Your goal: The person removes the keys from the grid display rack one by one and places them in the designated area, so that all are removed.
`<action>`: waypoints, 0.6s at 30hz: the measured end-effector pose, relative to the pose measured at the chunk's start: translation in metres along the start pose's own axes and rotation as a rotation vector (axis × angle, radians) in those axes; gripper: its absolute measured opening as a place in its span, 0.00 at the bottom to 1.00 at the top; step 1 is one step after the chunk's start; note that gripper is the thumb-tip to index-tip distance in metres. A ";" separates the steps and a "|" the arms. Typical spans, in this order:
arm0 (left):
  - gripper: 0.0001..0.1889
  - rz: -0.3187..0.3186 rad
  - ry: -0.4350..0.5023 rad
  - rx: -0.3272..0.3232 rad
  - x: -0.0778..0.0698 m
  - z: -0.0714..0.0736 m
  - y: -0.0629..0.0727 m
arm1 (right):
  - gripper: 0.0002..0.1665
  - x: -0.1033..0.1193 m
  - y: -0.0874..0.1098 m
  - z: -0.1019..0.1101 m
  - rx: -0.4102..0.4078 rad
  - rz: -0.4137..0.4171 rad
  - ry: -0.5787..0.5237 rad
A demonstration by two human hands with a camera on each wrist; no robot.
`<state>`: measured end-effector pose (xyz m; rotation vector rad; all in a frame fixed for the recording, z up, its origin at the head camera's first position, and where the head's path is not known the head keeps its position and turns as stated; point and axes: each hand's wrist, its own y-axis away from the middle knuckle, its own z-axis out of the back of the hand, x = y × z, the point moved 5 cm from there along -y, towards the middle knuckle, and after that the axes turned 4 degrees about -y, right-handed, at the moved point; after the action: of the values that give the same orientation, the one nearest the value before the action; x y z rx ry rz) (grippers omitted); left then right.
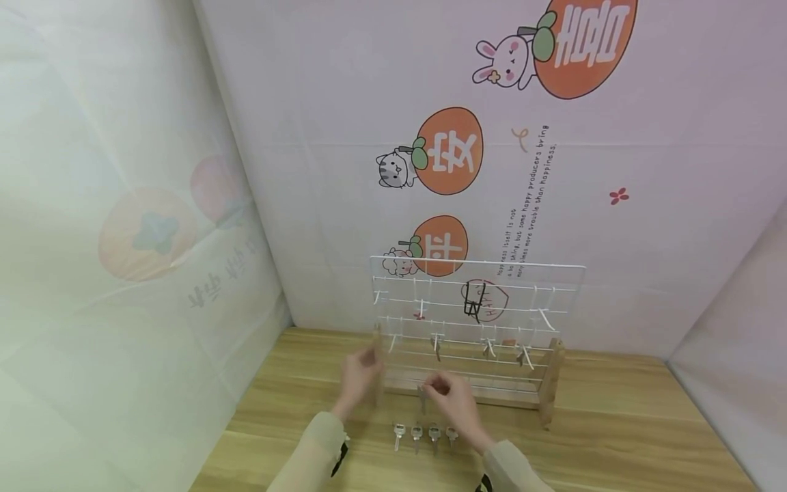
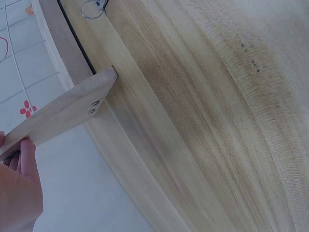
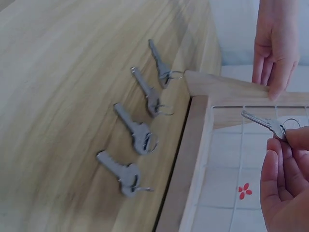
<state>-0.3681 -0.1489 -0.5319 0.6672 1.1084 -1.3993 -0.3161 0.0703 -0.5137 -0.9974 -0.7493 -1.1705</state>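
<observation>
In the head view, my left hand [image 1: 361, 376] is at the left wooden side post [image 1: 378, 372] of a white wire rack. The left wrist view has its thumb and fingers gripping the edge of that post [image 2: 72, 111]. My right hand [image 1: 455, 403] pinches a small silver key [image 3: 276, 128] by its head and ring, blade pointing away from the fingers, in front of the rack's lower part. Several more keys [image 3: 141, 137] with rings lie in a row on the wooden table, just in front of the rack's wooden base bar [image 3: 186, 169].
White hooks [image 1: 544, 318] stick out from the rack's wires at different heights. Keys [image 1: 436, 347] hang on some of the lower ones. A black square-shaped mark or piece [image 1: 473, 299] shows behind the wires. Printed white cloth [image 1: 332, 205] surrounds the table [image 1: 615, 437].
</observation>
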 end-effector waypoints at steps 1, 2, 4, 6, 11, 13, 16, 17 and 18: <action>0.20 0.002 0.001 0.000 0.000 0.000 0.000 | 0.02 -0.003 0.001 0.001 -0.004 -0.006 0.004; 0.20 0.003 -0.001 0.001 0.001 0.000 0.000 | 0.02 -0.007 0.001 0.003 -0.009 -0.013 0.011; 0.20 0.006 -0.002 0.004 0.002 0.000 -0.001 | 0.02 -0.015 0.001 0.006 -0.013 -0.029 0.029; 0.21 0.012 -0.003 0.004 0.004 -0.001 -0.001 | 0.04 -0.022 0.002 0.009 -0.013 -0.050 0.047; 0.21 0.009 -0.014 0.001 0.004 0.000 -0.002 | 0.02 -0.036 0.004 0.018 -0.023 -0.066 0.093; 0.22 -0.005 -0.021 -0.002 0.003 0.000 -0.002 | 0.03 -0.040 0.006 0.022 -0.036 -0.058 0.110; 0.23 -0.026 -0.028 -0.010 0.001 0.001 -0.002 | 0.04 -0.045 0.008 0.027 -0.048 -0.047 0.124; 0.23 -0.027 -0.033 -0.013 0.001 0.001 -0.002 | 0.04 -0.047 0.009 0.029 -0.050 -0.049 0.124; 0.23 -0.028 -0.037 -0.015 0.002 0.001 -0.002 | 0.04 -0.049 0.010 0.031 -0.050 -0.051 0.126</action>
<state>-0.3698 -0.1507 -0.5325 0.6150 1.1013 -1.4205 -0.3183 0.1182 -0.5475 -0.9410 -0.6516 -1.2890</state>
